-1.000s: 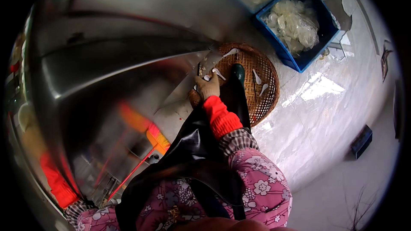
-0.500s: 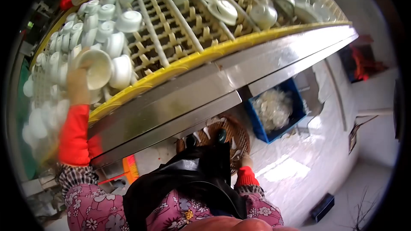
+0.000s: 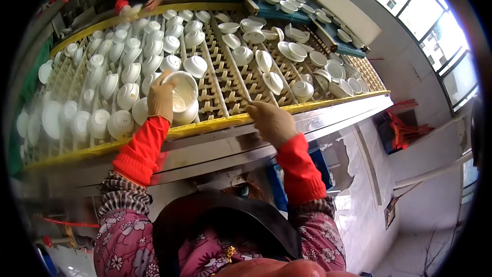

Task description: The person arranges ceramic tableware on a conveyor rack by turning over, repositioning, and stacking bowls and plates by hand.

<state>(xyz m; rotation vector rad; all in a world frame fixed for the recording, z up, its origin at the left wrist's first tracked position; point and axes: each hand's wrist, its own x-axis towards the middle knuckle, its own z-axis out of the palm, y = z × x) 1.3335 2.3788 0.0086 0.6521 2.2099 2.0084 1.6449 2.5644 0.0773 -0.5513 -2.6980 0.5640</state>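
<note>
My left hand point(image 3: 161, 97), in a tan glove, grips a white bowl point(image 3: 185, 91) by its left rim, with the inside turned toward me. Directly below that bowl is another white bowl point(image 3: 187, 115). Several white bowls point(image 3: 127, 96) stand on edge in rows to the left of my left hand. My right hand point(image 3: 275, 124), gloved too, is over the yellow rim point(image 3: 225, 122) of the pegged conveyor point(image 3: 219, 79). Its fingers are closed at the near end of a white bar; whether anything is in them is hidden.
More bowls point(image 3: 272, 83) and stacked dishes point(image 3: 335, 70) lie on the conveyor's right side. Across it, a co-worker's hands point(image 3: 152, 4) are near a bowl. A green belt point(image 3: 277, 6) carries several bowls at the back. Below the metal edge point(image 3: 328, 127) stands a blue crate point(image 3: 279, 187).
My view has tilted up. My right hand has come up from beside the floor basket to the conveyor's edge. My left hand still holds a bowl, now further right along the conveyor.
</note>
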